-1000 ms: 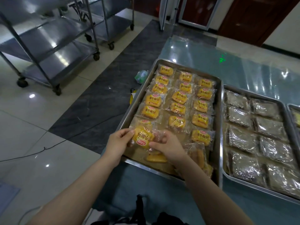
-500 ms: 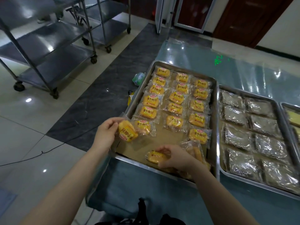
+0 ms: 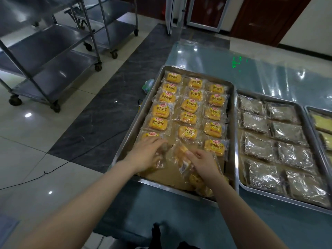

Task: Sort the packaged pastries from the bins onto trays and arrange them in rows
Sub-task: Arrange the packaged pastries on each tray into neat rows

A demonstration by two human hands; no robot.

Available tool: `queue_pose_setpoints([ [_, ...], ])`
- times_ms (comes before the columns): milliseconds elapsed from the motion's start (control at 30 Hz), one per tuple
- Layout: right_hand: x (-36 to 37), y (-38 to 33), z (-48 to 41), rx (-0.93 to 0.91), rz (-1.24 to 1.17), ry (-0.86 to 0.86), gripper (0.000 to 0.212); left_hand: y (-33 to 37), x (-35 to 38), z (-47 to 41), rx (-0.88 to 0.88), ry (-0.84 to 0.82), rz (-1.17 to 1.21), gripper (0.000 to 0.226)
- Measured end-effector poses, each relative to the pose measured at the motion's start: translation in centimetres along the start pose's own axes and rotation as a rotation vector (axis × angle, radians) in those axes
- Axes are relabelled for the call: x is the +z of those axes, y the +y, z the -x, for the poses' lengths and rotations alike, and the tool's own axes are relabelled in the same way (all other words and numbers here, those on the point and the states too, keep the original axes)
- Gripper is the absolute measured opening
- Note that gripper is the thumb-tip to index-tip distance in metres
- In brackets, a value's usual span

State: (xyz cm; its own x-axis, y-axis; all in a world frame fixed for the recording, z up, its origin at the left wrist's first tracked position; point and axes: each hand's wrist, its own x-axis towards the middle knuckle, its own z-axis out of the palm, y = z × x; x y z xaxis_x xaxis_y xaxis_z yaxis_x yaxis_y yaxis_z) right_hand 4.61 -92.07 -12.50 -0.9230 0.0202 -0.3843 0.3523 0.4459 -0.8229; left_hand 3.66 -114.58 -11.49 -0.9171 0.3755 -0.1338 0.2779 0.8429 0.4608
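A glossy pale tiled floor (image 3: 36,144) with a dark grey stone strip (image 3: 111,108) fills the nine o'clock side. Wheeled stainless steel shelf racks (image 3: 53,56) stand at ten o'clock and dark wooden doors (image 3: 260,17) at one o'clock. A table under a blue-green cover with clear plastic sheeting (image 3: 197,56) runs from twelve to five o'clock.

On it lies a rectangular stainless steel tray lined with brown paper (image 3: 232,123). It holds yellow pastries in clear printed wrappers (image 3: 188,106), set in three columns from its far end.

At the near seven o'clock corner of this tray, the left hand (image 3: 149,155) lies palm down. Its fingers stretch forward over a wrapped pastry (image 3: 160,159), which sits at the near end of the left column.

Just beside it at three o'clock, the right hand (image 3: 203,162) pinches the wrapper of another yellow pastry pack (image 3: 182,153) between thumb and fingers. A loose heap of packs (image 3: 199,182) lies under its wrist at the near five o'clock corner.

Touching the first tray at three o'clock is a second steel tray (image 3: 269,97) with brown pastries in shiny clear wrap (image 3: 255,123), in two columns. A third tray (image 3: 307,109) shows only its edge further toward three o'clock.
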Motion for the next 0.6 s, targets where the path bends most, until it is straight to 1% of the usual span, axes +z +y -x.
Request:
queue_pose_setpoints([
  [33,-0.2,0.1,-0.1,0.007,-0.022,-0.002,0.030,0.3,1.0,0.6,-0.022,0.111,-0.030,0.059],
  [67,-0.3,0.1,0.0,0.017,-0.028,0.000,0.036,0.6,1.9,1.2,-0.056,0.210,-0.034,0.064],
  [100,-0.4,0.3,-0.1,0.028,-0.024,0.006,0.038,0.9,2.7,1.9,-0.089,0.266,-0.025,0.063],
  [133,-0.5,0.3,-0.1,0.045,-0.034,0.014,0.039,1.0,3.4,2.5,-0.107,0.273,-0.016,0.060],
  [200,-0.5,0.4,-0.2,0.085,-0.099,0.034,0.039,0.9,4.7,3.4,-0.105,0.176,-0.028,0.050],
  [267,-0.7,0.4,-0.3,0.087,-0.140,0.069,0.038,0.5,5.2,3.9,-0.079,0.066,-0.067,0.041],
  [367,-1.2,0.3,-0.2,0.020,-0.188,0.111,0.036,-0.2,5.1,4.2,-0.015,-0.066,-0.122,0.037],
  [433,-1.4,0.1,-0.2,-0.047,-0.184,0.124,0.042,-0.5,4.8,4.5,-0.021,-0.100,-0.094,0.035],
  [500,-1.2,-0.1,-0.3,-0.140,-0.048,0.162,0.041,-0.5,4.6,4.7,-0.030,-0.083,-0.056,0.031],
  [567,-0.8,-0.2,-0.4,-0.267,0.266,0.174,0.045,-0.5,4.6,4.9,-0.039,-0.039,-0.031,0.029],
  [600,-0.5,-0.2,-0.4,-0.318,0.433,0.123,0.050,-0.4,4.6,5.0,-0.042,-0.014,-0.022,0.028],
])
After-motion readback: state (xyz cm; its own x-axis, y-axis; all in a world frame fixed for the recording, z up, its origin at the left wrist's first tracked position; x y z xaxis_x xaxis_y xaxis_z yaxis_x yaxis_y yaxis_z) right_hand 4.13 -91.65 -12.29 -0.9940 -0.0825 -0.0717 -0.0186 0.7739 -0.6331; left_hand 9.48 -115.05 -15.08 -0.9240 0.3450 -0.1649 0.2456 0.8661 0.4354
